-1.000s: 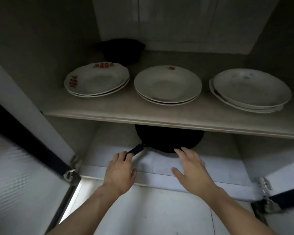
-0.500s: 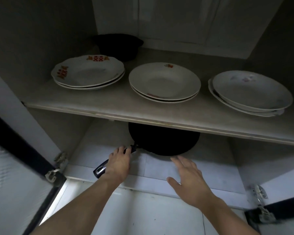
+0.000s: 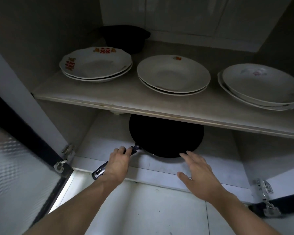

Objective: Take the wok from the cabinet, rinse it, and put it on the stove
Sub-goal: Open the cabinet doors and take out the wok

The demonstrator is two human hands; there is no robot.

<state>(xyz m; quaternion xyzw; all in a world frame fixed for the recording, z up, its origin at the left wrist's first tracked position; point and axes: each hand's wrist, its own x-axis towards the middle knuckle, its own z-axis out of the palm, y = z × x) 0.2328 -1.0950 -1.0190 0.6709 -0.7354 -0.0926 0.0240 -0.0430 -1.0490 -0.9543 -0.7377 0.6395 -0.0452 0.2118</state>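
Observation:
A black wok point(image 3: 166, 136) sits on the bottom floor of the open cabinet, its back half hidden under the shelf. Its dark handle point(image 3: 99, 172) points out toward the lower left, past the cabinet's front edge. My left hand point(image 3: 117, 164) grips the handle near where it joins the pan. My right hand point(image 3: 199, 173) is held flat with straight fingers just in front of the wok's near rim, fingertips close to it; I cannot tell if they touch.
The shelf point(image 3: 159, 102) above the wok carries three stacks of white plates point(image 3: 173, 73) and a black pot point(image 3: 124, 38) at the back. Cabinet doors stand open on the left point(image 3: 15, 158) and right point(image 3: 278, 202). White floor tiles point(image 3: 151, 209) lie in front.
My left hand slid along the handle and closed round it, and the wok came forward so the handle end sticks out. My right hand drew back slightly from the rim.

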